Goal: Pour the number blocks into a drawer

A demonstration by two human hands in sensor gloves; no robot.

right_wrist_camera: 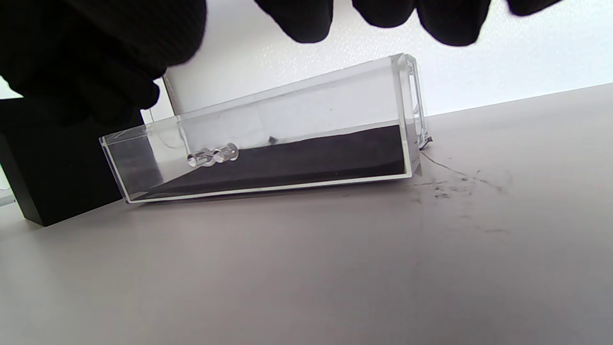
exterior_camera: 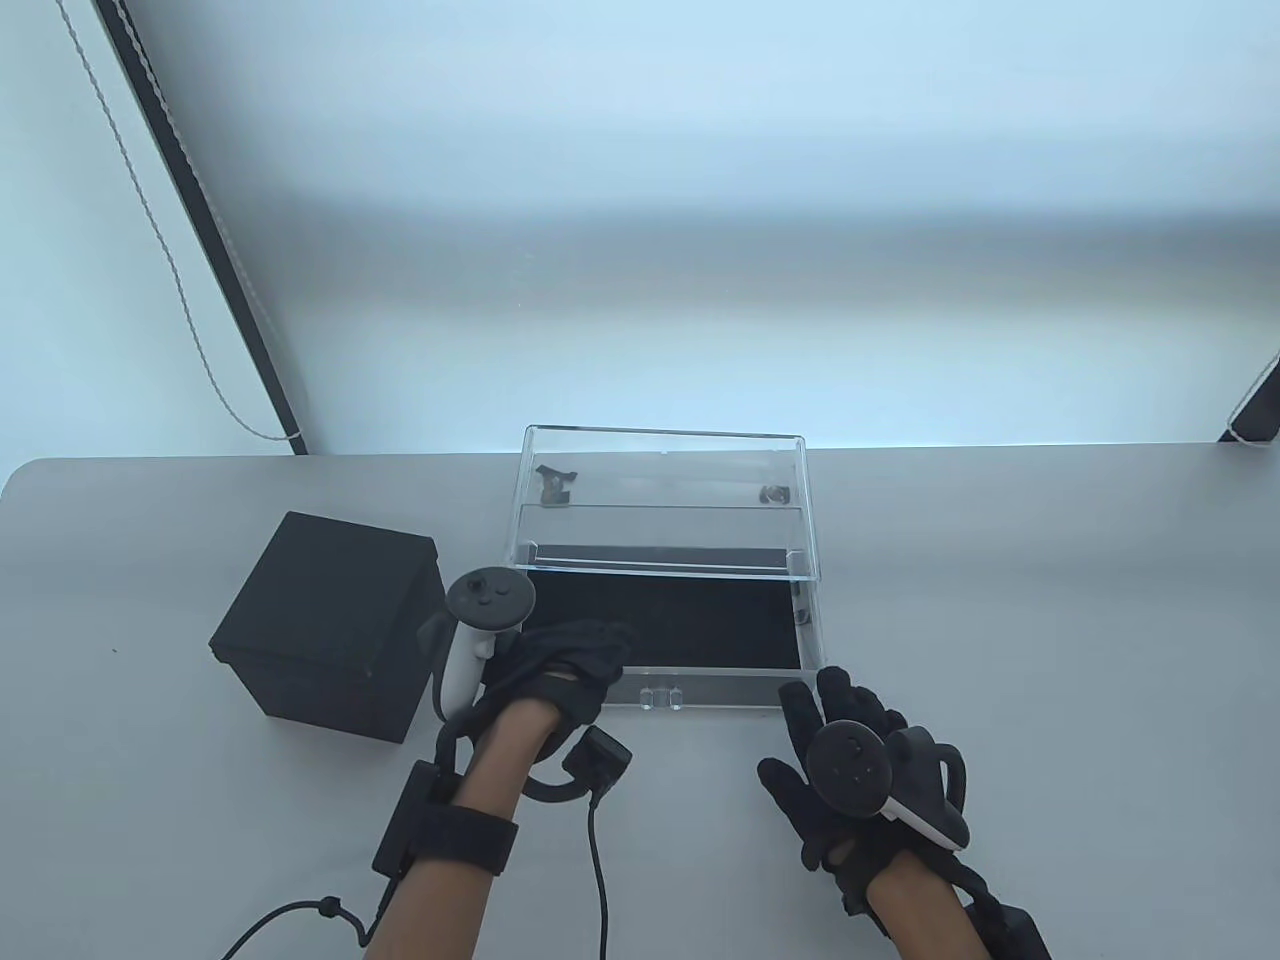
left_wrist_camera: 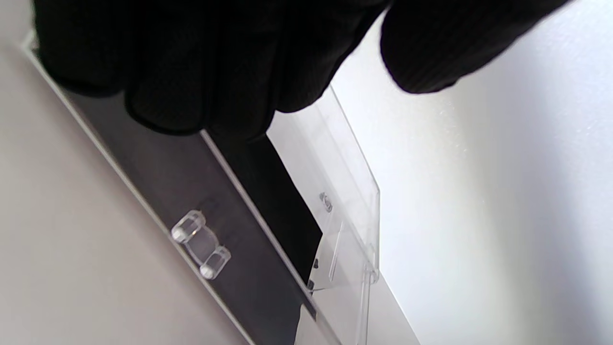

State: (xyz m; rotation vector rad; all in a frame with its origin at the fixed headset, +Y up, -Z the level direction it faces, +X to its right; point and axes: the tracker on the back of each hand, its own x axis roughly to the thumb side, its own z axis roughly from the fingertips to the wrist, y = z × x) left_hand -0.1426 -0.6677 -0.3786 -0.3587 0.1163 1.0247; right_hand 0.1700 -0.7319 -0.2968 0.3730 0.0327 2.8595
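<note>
A clear acrylic case (exterior_camera: 665, 500) stands mid-table. Its drawer (exterior_camera: 700, 690), lined in black, is pulled out toward me and holds nothing. A small clear handle (exterior_camera: 660, 697) sits on its front wall. My left hand (exterior_camera: 575, 655) curls its fingers over the front wall at the left corner; in the left wrist view the fingers (left_wrist_camera: 215, 72) lie over that wall (left_wrist_camera: 191, 201) beside the handle (left_wrist_camera: 201, 244). My right hand (exterior_camera: 800, 735) is open and empty, just in front of the drawer's right front corner. A closed black box (exterior_camera: 330, 620) stands left of the drawer. No number blocks show.
The right wrist view shows the drawer (right_wrist_camera: 287, 163) side-on, the black box (right_wrist_camera: 57, 167) behind it, and dark scuffs (right_wrist_camera: 445, 187) on the table. Two small dark fittings (exterior_camera: 553, 483) sit inside the case at the back. A cable (exterior_camera: 600, 860) trails from my left wrist.
</note>
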